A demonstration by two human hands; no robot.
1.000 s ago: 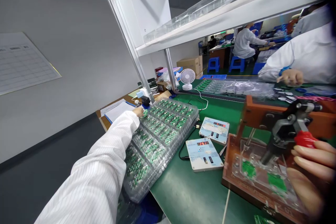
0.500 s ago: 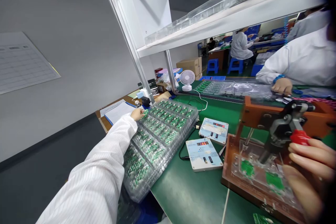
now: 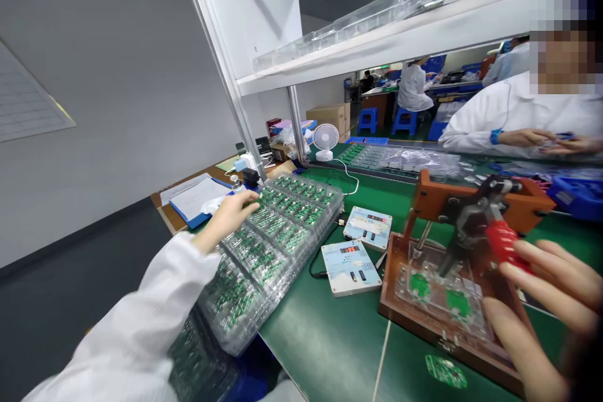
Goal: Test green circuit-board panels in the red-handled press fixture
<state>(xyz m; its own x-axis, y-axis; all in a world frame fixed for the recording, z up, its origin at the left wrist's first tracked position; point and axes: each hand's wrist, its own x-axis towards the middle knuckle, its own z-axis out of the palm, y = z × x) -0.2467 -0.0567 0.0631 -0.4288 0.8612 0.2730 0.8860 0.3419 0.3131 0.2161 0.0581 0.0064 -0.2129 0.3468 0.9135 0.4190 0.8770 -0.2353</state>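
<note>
Stacked clear plastic trays [image 3: 271, 251] of small green circuit boards lie at the left of the bench. My left hand [image 3: 230, 217] reaches over their far corner, its fingers curled at the tray edge, and blur hides whether they hold a board. My right hand [image 3: 532, 301] wraps the red handle [image 3: 502, 242] of a toggle clamp on a brown test jig [image 3: 396, 289]. Under the clamp, a clear acrylic plate [image 3: 438, 292] holds two green boards [image 3: 419, 286]. A loose green board [image 3: 445, 370] lies on the mat just below the jig.
Two pale blue test meters [image 3: 351, 268] with red displays stand between the trays and jig on a green bench mat [image 3: 325, 352]. A co-worker's hands [image 3: 532, 141] work across the bench. A white fan [image 3: 325, 141], a clipboard [image 3: 195, 198] and an overhead shelf [image 3: 377, 31] stand nearby.
The whole view has swung, so the bench sits lower and further left. My left hand shows more fully beyond its sleeve, and the co-worker's hands have moved together.
</note>
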